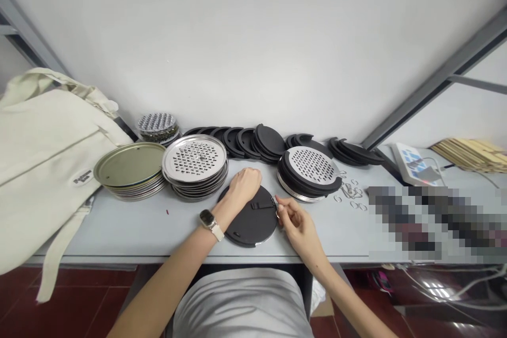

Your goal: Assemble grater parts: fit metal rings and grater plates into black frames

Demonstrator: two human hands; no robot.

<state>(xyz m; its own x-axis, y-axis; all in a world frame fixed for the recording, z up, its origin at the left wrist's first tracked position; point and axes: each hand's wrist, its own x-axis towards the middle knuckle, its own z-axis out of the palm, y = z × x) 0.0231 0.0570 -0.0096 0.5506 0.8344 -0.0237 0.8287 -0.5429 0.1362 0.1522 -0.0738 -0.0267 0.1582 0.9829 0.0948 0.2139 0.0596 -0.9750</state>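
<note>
A black round plate (253, 224) lies near the table's front edge, with a strip of metal rim showing at its lower right. My left hand (244, 187) is closed over its far edge, fingers curled under and mostly hidden. At the plate's right edge, my right hand (297, 222) pinches a small metal ring (276, 206), next to a dark tab (261, 204) on the plate. To the right stands a stack topped by a perforated grater disc (312, 165) in a black holder. Several loose metal rings and clips (350, 190) are scattered beyond it.
On the left are stacked grater plates (195, 161), olive-green lids (132, 165) and smaller grater discs (157, 122). Black round covers (270, 140) lean along the wall. A cream bag (59, 153) sits far left; a power strip (412, 163) and wooden boards (471, 153) lie right.
</note>
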